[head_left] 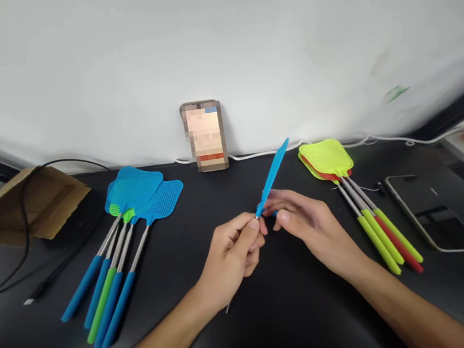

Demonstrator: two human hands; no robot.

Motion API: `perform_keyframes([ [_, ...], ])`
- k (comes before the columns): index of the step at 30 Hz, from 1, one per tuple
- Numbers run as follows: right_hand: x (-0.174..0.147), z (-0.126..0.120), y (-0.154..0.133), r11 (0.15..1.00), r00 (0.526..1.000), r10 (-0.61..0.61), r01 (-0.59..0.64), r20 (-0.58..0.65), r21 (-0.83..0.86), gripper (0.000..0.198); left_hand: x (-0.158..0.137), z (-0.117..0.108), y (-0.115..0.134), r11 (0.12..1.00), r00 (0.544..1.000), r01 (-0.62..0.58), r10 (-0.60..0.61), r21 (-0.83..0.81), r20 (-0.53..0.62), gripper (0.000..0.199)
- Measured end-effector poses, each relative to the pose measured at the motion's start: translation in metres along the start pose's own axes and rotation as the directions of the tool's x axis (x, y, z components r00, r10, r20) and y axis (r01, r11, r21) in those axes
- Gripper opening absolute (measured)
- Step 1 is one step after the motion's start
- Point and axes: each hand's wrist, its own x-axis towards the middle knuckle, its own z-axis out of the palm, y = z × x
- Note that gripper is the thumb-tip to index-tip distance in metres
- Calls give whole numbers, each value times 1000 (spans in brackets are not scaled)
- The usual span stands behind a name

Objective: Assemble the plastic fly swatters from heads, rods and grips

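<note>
A blue fly swatter (274, 169), its head seen nearly edge-on, rises tilted to the upper right between my hands. My left hand (234, 249) is closed in a pinch on its metal rod just below the head. The thin lower end of the rod pokes out beneath that hand. My right hand (309, 220) sits just right of the swatter's base, fingers curled behind it. A small bit of blue shows between its thumb and fingers; what it belongs to is mostly hidden.
Blue swatters (141, 193) with a green one lie left; yellow swatters (329, 153) with a red one lie right. A cardboard box (32, 207) and black cable (42, 286) are far left. A phone (432, 214) lies right; a blurred-out upright device (207, 137) leans on the wall.
</note>
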Motion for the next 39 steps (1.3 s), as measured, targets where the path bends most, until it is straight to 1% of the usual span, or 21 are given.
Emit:
perform_keyframes([
  [5,0,-2,2,999,999,-10,8,43,53,51,-2,2,-2,992,995,-41,51,118,-84,33],
  [8,-1,-1,0,999,999,-19,18,34,28,50,-3,3,-5,984,995,-59,72,166,-74,33],
  [14,-2,1,-4,999,998,-53,53,36,-9,40,-6,4,-8,967,994,-80,94,242,-46,33],
  [18,-3,3,2,994,995,-88,84,57,69,33,-5,4,-9,977,994,-98,107,191,-39,33],
  [21,-3,5,6,987,994,-102,97,39,124,33,-5,5,-9,987,993,-103,110,125,-50,33],
  [24,-5,9,7,976,997,-70,60,39,211,34,-5,5,-8,991,991,-117,121,62,-53,34],
  [27,-5,12,4,929,998,-22,-2,59,371,34,-5,5,-9,990,990,-138,137,-10,-43,32],
  [29,-4,14,2,886,999,6,-30,53,463,36,-5,5,-10,989,990,-138,138,-58,-11,31],
  [31,-2,14,3,867,999,33,-42,27,496,37,-6,6,-12,986,989,-131,138,-101,60,30],
  [33,0,13,5,884,997,80,-71,0,463,34,-9,9,-15,985,980,-108,128,-132,154,30],
  [35,1,9,9,917,991,127,-102,-39,386,24,-12,11,-18,986,968,-78,111,-148,223,31],
  [37,1,4,12,953,987,126,-93,-97,288,14,-13,13,-19,986,966,-59,95,-156,240,31],
  [39,0,0,13,982,987,53,-25,-150,185,11,-12,13,-20,986,974,-54,87,-157,209,31],
])
